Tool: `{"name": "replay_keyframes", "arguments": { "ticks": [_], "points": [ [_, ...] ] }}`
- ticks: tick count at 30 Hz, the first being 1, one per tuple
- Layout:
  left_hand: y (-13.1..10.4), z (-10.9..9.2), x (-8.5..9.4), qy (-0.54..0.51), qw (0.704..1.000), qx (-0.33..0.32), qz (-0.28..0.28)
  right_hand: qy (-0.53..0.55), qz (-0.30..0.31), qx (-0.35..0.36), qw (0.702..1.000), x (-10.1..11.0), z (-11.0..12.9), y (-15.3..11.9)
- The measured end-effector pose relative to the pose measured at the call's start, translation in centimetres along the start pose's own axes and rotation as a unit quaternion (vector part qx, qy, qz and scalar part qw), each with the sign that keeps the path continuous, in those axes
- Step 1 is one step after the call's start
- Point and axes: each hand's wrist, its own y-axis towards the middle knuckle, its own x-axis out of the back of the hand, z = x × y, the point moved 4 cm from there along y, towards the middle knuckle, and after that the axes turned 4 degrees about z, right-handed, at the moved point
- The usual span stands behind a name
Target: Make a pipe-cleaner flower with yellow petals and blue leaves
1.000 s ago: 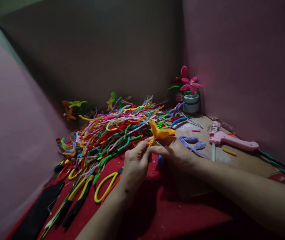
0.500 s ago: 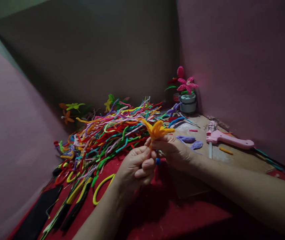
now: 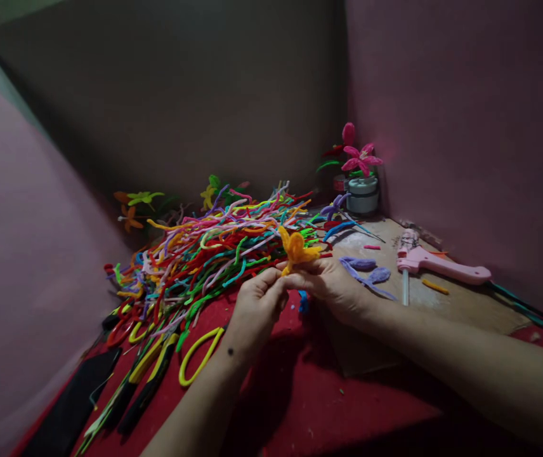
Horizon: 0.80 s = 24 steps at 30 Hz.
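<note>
An orange-yellow pipe cleaner flower with looped petals stands upright between my two hands, over the red cloth. Around its base, the thumb and fingers of my left hand are pinched together. From the other side my right hand is closed on the flower too, its thumb pressed near the lower end. My fingers hide the flower's base. Just behind it spreads a heap of many-coloured pipe cleaners. A small blue piece lies below my right hand.
To the right, a pink glue gun and purple petals lie on a brown board. A pink flower rises from a grey pot. Yellow-black pliers, yellow-handled scissors and a black flat object are at left.
My left hand has turned and now pinches the flower's base from the side, its fingers less curled toward me. The flower has turned slightly, with its petals standing more upright.
</note>
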Motion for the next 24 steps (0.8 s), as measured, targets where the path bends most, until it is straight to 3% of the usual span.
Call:
{"name": "replay_keyframes", "arguments": {
  "ticks": [4, 8, 12, 14, 16, 18, 19, 22, 24],
  "points": [
    [0.1, 0.1, 0.0, -0.159, 0.983, 0.052, 0.081, -0.020, 0.020, -0.006, 1.000, 0.3, 0.2, 0.2],
    [-0.1, 0.6, -0.2, -0.275, 0.943, 0.083, 0.168, -0.013, 0.038, -0.042, 0.998, 0.9, -0.3, 0.4],
    [-0.5, 0.5, -0.7, -0.353, 0.898, 0.093, 0.247, 0.046, 0.076, -0.044, 0.995, 0.5, -0.3, 0.3],
    [-0.6, 0.3, -0.9, -0.344, 0.901, 0.089, 0.249, 0.068, 0.071, -0.044, 0.994, 0.3, -0.3, 0.2],
    [-0.4, 0.2, -0.7, -0.261, 0.944, 0.060, 0.193, 0.073, 0.035, -0.045, 0.996, 0.5, -0.4, 0.2],
    [-0.2, -0.1, -0.2, -0.105, 0.991, -0.008, 0.081, 0.067, -0.013, -0.045, 0.997, 0.8, -0.5, 0.2],
    [-0.2, -0.3, 0.1, -0.014, 0.998, -0.055, 0.017, 0.061, -0.036, -0.047, 0.996, 1.0, -0.6, 0.3],
    [-0.7, -0.8, 0.3, 0.208, 0.955, -0.176, -0.116, 0.036, -0.073, -0.041, 0.996, 1.2, -0.7, 0.3],
    [-0.9, -0.6, 0.2, 0.285, 0.924, -0.214, -0.141, 0.017, -0.072, -0.024, 0.997, 1.0, -0.5, 0.3]
  ]
}}
